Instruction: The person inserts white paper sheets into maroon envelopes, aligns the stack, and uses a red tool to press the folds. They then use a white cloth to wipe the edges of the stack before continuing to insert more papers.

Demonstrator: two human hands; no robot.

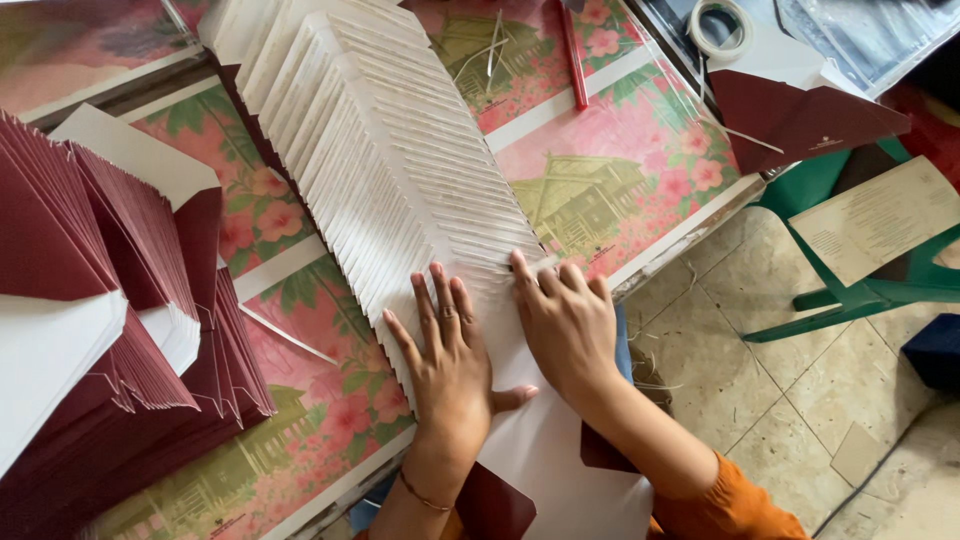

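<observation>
In the head view, the left hand point(450, 365) is laid flat with fingers spread on the near end of a fanned row of white envelopes point(385, 150), nothing pinched. The right hand point(567, 320) is pressed flat just beside it, fingertips on the envelope edges. The row is stretched across a floral tablecloth point(620, 170). Stacked maroon envelopes point(110, 300) are seen at left, a tape roll point(722, 28) at upper right.
</observation>
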